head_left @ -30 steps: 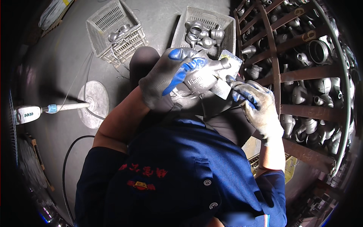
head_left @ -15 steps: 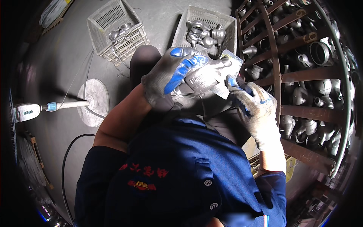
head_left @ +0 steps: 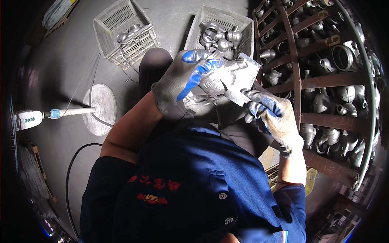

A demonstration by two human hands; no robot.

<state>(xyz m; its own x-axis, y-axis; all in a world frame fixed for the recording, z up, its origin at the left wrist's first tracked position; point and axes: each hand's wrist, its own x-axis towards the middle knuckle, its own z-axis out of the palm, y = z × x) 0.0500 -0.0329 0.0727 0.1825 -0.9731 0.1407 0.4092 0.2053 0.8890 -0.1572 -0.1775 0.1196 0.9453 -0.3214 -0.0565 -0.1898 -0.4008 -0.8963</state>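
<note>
My left hand (head_left: 184, 77), in a grey glove with blue patches, is wrapped over a grey cast metal pipe fitting (head_left: 216, 83). The fitting has a round body with raised lettering and a threaded end (head_left: 242, 62) pointing right. Behind and below that end sits a flat, brightly lit metal plate (head_left: 252, 72). My right hand (head_left: 277, 115), gloved alike, is beside the plate's lower corner with its fingers curled together. Whatever it may hold is hidden by the glove. Under the fitting, more grey metal shows between my knees, partly covered.
A grey plastic crate (head_left: 194, 30) with several castings stands ahead. Another crate (head_left: 103, 40) with a few castings is to its left. A rusty metal cage (head_left: 298, 81) full of castings rises at right. At left are a fan stand's round base (head_left: 101, 117) and a black cable (head_left: 69, 174).
My right hand has moved slightly down and toward me, its fingers curling more at the plate's lower corner. The fitting has turned or tilted slightly in my left hand.
</note>
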